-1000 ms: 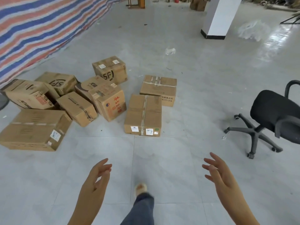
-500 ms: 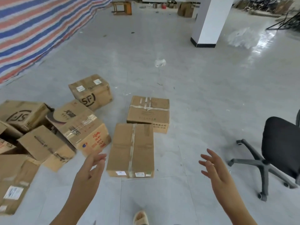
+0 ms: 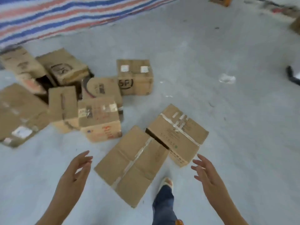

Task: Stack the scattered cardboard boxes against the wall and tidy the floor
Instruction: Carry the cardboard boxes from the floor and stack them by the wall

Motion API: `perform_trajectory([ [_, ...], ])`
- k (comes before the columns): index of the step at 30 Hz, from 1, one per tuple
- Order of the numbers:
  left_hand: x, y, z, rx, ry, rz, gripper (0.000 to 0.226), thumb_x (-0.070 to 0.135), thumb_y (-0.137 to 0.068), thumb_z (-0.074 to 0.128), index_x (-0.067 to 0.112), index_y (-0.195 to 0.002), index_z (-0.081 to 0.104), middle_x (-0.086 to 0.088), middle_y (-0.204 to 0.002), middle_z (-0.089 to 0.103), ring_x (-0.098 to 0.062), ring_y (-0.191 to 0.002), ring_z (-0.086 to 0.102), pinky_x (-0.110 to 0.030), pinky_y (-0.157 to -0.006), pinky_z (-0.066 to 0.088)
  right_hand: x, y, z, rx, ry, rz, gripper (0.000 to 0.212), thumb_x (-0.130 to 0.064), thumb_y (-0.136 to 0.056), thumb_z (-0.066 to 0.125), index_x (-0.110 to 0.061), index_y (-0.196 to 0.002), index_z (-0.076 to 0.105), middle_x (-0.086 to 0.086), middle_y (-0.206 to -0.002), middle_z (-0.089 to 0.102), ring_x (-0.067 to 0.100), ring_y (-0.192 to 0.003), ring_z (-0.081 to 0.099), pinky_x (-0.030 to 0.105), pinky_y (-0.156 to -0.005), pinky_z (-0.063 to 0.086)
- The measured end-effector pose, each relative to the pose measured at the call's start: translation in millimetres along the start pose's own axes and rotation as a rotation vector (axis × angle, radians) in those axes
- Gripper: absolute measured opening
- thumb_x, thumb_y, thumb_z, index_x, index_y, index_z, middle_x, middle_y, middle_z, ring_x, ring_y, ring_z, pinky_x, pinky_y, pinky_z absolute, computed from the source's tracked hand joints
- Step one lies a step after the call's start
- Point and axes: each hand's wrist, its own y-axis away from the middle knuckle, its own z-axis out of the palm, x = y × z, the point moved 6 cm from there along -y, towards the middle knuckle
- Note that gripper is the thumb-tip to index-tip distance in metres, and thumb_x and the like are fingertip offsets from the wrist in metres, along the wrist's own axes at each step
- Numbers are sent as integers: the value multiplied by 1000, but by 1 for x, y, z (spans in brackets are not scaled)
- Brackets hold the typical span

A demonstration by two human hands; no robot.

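Both hands reach out low over the pale grey tiled floor [image 3: 227,127], each holding nothing. The left hand [image 3: 76,172] has its fingers spread loosely and nearly straight, palm turned inward; the right hand [image 3: 206,172] mirrors it, fingers splayed wide and apart.

Between the two hands lies a flat brown cardboard box with a clear tape seam down its middle [image 3: 133,164], its near-left corner just beside the left hand's fingertips but not touching them. Just beyond the right hand's fingertips sits a second brown cardboard box crossed with strips of pale tape [image 3: 177,133], one edge butting against the far end of the flat box.

Ahead of the left hand, further off, is a loose cluster of boxes: a squat brown carton with red writing on its front [image 3: 100,120], a narrow brown carton [image 3: 63,108] pressed against its left side, a cube-shaped brown carton printed with black letters and two white labels [image 3: 134,77] behind it, and a large flat brown box with a white label [image 3: 19,116] far to the left. More cartons behind these are blurred.

Beyond the cluster hangs a red, white and blue striped tarpaulin [image 3: 65,15]. A leg in blue jeans [image 3: 164,205] steps between the hands, beside the flat box.
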Motion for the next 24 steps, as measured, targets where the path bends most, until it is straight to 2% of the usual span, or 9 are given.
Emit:
perform_trajectory([
  [3,-4,3,36,231,86,-165,36,8,-95,48,42,-104,53,4,-108,65,17,-89,57,-1,-76,42,-19,-90,-17,-235,133,-16,27,-27,-97,44,-47,-115,46,-12,-123,56,13,-115,56,41,-100,46],
  [7,-9,12,92,379,93,-312,37,7,-95,50,43,-103,50,14,-103,63,16,-89,58,-1,-78,42,-26,-173,-24,-472,272,-62,27,-28,-98,44,-40,-121,50,-15,-120,58,10,-114,56,41,-102,45],
  [9,-18,15,111,426,137,-395,34,9,-96,49,43,-102,51,13,-104,64,-1,-98,61,-22,-94,47,-19,-194,-21,-542,305,-45,24,-32,-97,45,-44,-118,49,-12,-124,57,12,-118,54,40,-103,43],
  [11,-48,15,129,496,204,-505,28,12,-97,48,38,-105,54,9,-104,65,-19,-105,61,-43,-100,45,-6,-215,-2,-644,363,-6,39,-56,-90,47,-41,-125,49,-11,-131,54,11,-122,51,39,-106,41],
  [13,-91,8,152,510,224,-617,22,12,-98,47,29,-110,55,4,-103,66,-26,-108,60,-48,-101,43,27,-246,26,-695,451,27,65,-75,-74,41,-40,-128,48,-13,-134,51,10,-123,51,41,-108,40],
  [14,-118,3,166,503,225,-674,21,12,-98,46,25,-112,54,1,-103,65,-27,-109,60,-49,-101,43,49,-262,42,-715,483,39,65,-75,-73,40,-40,-126,46,-11,-135,51,11,-124,50,43,-108,40],
  [18,-232,-22,223,531,260,-876,20,11,-98,44,18,-115,52,-9,-106,62,-28,-106,59,-49,-102,42,162,-325,106,-720,582,83,42,-47,-96,41,-32,-135,43,0,-137,52,16,-123,51,41,-106,40],
  [21,-308,-46,261,575,238,-896,26,14,-96,46,15,-121,52,-5,-105,61,-23,-102,57,-43,-96,45,244,-367,158,-722,667,67,44,-30,-102,37,-19,-144,37,4,-143,46,20,-130,44,29,-104,33],
  [24,-378,-58,294,580,59,-915,43,15,-96,46,11,-139,41,-9,-125,53,-22,-113,51,-32,-94,39,308,-400,203,-679,741,-40,48,-27,-102,37,-15,-148,30,4,-150,37,20,-138,34,32,-109,27],
])
